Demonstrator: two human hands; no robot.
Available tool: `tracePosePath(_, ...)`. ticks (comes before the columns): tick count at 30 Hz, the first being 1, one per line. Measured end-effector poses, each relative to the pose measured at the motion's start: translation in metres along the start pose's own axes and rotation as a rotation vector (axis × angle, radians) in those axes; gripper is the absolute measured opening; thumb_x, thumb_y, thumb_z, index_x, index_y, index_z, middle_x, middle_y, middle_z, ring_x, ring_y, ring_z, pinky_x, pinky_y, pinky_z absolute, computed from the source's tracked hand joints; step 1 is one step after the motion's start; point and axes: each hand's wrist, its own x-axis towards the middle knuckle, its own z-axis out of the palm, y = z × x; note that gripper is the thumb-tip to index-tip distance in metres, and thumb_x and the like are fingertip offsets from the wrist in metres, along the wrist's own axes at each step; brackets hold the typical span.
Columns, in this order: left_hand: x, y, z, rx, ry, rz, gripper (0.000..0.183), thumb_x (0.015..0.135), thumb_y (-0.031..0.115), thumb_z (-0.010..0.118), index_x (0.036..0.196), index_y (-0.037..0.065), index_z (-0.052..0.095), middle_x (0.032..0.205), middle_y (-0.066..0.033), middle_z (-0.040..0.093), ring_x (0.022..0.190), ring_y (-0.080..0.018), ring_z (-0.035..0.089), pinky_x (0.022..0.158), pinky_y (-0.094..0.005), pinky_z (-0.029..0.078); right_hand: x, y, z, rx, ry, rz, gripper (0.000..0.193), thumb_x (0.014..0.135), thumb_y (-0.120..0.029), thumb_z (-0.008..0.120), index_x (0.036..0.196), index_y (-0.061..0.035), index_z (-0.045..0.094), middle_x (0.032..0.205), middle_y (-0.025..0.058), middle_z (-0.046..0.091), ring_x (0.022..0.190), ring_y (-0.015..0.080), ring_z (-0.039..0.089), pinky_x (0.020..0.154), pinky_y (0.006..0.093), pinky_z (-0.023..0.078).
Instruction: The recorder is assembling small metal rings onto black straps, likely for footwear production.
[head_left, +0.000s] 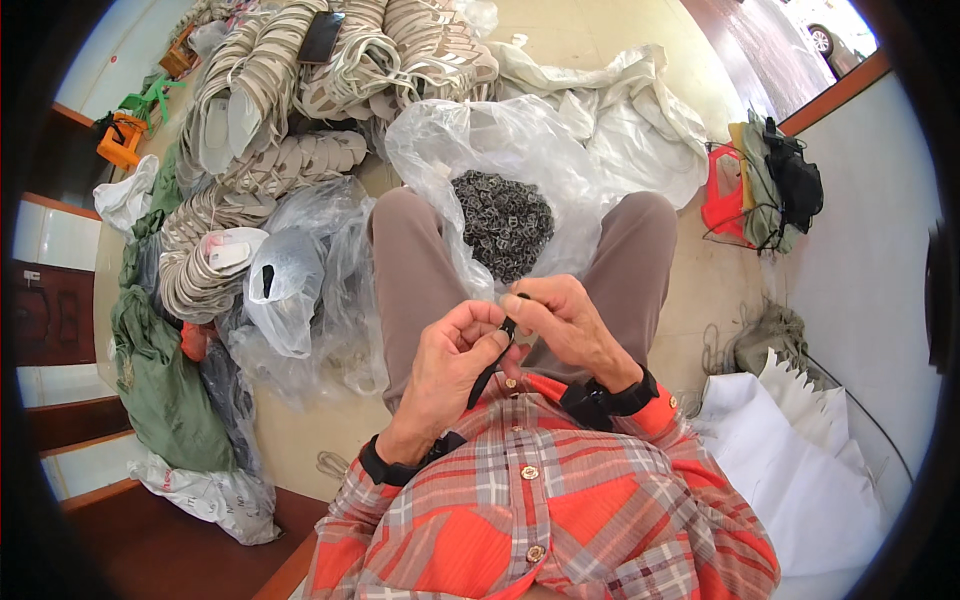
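Note:
In front of my shirt, both hands pinch a narrow black strap. My left hand closes thumb and fingers on its middle, and the free end hangs down below the grip. My right hand is closed on the upper end, beside the left fingertips. A small shiny piece, perhaps a buckle, shows at the pinch, but the fingers partly cover it. Between my knees lies an open clear plastic bag with a heap of small dark metal buckles in it.
Stacked grey-beige sandal uppers fill the far left, with a dark phone on top. Crumpled clear bags lie by my left leg, green sacks beyond. At right are a red stool and white sheet material.

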Motion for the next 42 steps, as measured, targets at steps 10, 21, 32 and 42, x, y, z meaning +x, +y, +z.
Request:
tracePosePath(10,-0.013,-0.007,0.017,0.162,0.239,0.229,0.011,0.087,0.000,0.051,0.098,-0.001,0.050,0.073,-0.0041,0.059,0.059,-0.0064,0.055,0.049,-0.0187,0.042,0.002,-0.023,0.010,-0.920,-0.115,-0.790,0.016,0.069,-0.006,0.061,0.065,-0.0055,0.046,0.059,0.0047,0.041,0.055,0.0203,0.044,0.054,0.0325,0.034)
tracePosePath(21,-0.021,-0.024,0.016,0.512,0.459,0.752,0.015,0.085,-0.005,0.051,0.099,-0.002,0.054,0.077,-0.0030,0.058,0.061,-0.0045,0.053,0.054,-0.0188,0.043,-0.007,-0.019,0.013,-1.068,-0.145,-1.073,0.018,0.056,-0.009,0.059,0.071,-0.0033,0.050,0.065,0.0025,0.042,0.058,0.0158,0.043,0.054,0.0289,0.033)
tracePosePath(32,-0.027,-0.018,0.013,0.191,0.375,0.427,0.012,0.086,-0.001,0.054,0.098,-0.001,0.057,0.087,-0.0067,0.063,0.064,-0.0051,0.054,0.049,-0.0169,0.039,-0.020,-0.030,0.016,-1.436,-0.187,-1.020,0.013,0.061,-0.014,0.056,0.067,-0.0046,0.052,0.062,0.0016,0.044,0.063,0.0137,0.046,0.059,0.0266,0.032)
tracePosePath(42,-0.024,-0.016,0.011,0.193,0.337,0.287,0.015,0.088,0.007,0.053,0.100,-0.003,0.056,0.087,-0.0068,0.062,0.066,-0.0077,0.055,0.052,-0.0211,0.045,-0.033,-0.028,0.025,-1.789,-0.210,-0.942,0.020,0.065,-0.013,0.056,0.077,0.0039,0.059,0.066,0.0068,0.051,0.065,0.0172,0.050,0.059,0.0280,0.034)
